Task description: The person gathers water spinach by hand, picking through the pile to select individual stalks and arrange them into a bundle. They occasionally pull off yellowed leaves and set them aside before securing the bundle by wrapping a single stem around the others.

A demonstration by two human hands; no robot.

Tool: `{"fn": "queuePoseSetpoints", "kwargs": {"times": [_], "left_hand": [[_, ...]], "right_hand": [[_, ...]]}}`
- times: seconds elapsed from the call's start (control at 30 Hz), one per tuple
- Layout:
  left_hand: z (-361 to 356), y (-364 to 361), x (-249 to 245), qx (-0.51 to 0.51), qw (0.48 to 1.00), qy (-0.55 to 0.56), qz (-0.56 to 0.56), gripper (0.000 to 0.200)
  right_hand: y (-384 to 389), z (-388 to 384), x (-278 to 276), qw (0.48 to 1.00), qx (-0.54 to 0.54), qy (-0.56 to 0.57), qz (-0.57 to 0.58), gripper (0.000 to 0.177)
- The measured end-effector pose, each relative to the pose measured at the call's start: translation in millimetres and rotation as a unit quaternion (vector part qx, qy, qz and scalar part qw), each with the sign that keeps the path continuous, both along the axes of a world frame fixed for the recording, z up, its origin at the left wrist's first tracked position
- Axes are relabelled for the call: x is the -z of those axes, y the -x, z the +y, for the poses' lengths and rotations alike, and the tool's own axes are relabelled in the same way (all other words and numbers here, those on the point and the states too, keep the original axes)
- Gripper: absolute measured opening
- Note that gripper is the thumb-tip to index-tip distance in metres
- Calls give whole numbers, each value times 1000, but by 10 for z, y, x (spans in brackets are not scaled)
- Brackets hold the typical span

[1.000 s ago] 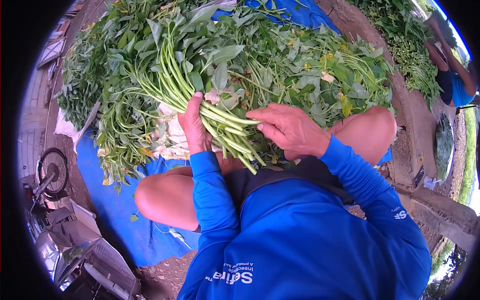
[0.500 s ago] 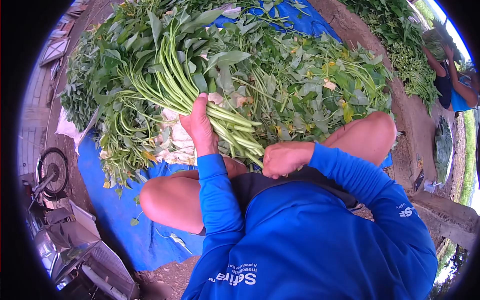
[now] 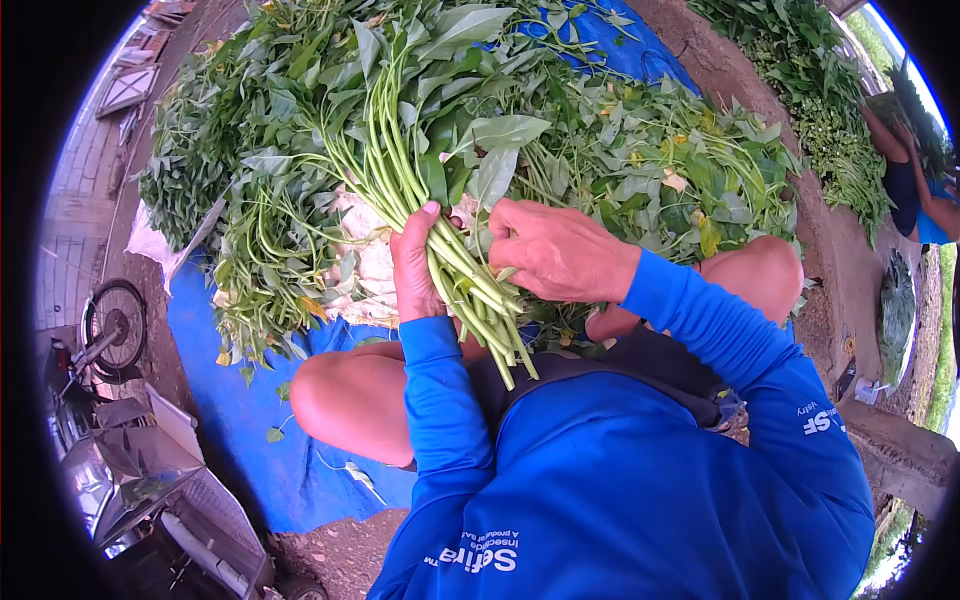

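My left hand (image 3: 417, 262) is wrapped round a bunch of long green stems (image 3: 395, 165), whose leafy tops point away from me over the pile. The cut stem ends hang below my fist, over my lap. Close to the right side of the bunch, my right hand (image 3: 560, 250) is closed, with its fingers bent inward; what it holds, if anything, is hidden. Behind both hands spreads a large heap of leafy greens (image 3: 620, 170) with some yellow leaves. A pale cloth or sack (image 3: 365, 255) shows under the heap.
A blue tarp (image 3: 240, 400) lies beneath the heap. At the left are a bicycle wheel (image 3: 116, 330) and a metal vehicle part (image 3: 190, 500). More greens (image 3: 820, 120) lie at the upper right, beside another person's arm (image 3: 935, 205).
My right hand has moved up from the stem ends to beside the middle of the bunch. The bunch has turned more upright, its stem ends now lower.
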State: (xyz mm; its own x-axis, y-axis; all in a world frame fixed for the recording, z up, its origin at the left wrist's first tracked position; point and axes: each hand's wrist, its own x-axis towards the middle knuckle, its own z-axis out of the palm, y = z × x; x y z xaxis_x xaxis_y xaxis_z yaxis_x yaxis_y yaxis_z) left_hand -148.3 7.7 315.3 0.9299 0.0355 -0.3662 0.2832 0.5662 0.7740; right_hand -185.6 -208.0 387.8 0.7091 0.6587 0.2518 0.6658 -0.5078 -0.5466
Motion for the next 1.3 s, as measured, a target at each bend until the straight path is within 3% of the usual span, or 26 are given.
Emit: {"fn": "queuePoseSetpoints", "kwargs": {"times": [0.13,0.23,0.43,0.53,0.8,0.87,0.9,0.93,0.97,1.03,1.1,1.17,1.2,1.3], "left_hand": [[-12,-18,98,-14,1000,11,16,33],[20,-41,125,13,998,57,21,33],[28,-48,122,23,998,39,40,31],[53,-90,205,1,998,50,33,28],[153,-292,364,-91,995,5,40,22],[278,-344,419,-115,993,-7,40,24],[376,-364,458,-100,993,-33,45,25],[422,-385,480,-111,992,-40,39,24],[441,-404,486,-124,991,-47,32,24],[411,-404,415,-138,987,-75,34,23],[341,-457,352,-164,980,-104,39,23],[304,-451,285,-169,979,-111,26,26],[291,-472,271,-167,978,-118,29,26],[268,-507,231,-167,976,-133,33,25]], "right_hand": [[69,-23,176,997,45,-29,51,37],[5,37,207,995,82,29,58,36],[20,-124,125,997,52,22,-59,23],[213,-272,173,993,61,82,62,18],[564,-471,155,973,36,35,224,11],[357,-893,196,980,132,60,138,13],[151,-1203,213,967,187,128,116,14],[-47,-1522,250,922,302,220,100,26],[-158,-1808,353,852,371,359,-80,30],[-400,-2063,742,792,415,400,-199,36],[-735,-2034,1173,888,391,228,-85,40],[-877,-1511,1514,914,331,54,230,33],[-941,-1264,1716,911,293,102,272,29],[-1056,-766,2402,900,336,129,247,24]]}}
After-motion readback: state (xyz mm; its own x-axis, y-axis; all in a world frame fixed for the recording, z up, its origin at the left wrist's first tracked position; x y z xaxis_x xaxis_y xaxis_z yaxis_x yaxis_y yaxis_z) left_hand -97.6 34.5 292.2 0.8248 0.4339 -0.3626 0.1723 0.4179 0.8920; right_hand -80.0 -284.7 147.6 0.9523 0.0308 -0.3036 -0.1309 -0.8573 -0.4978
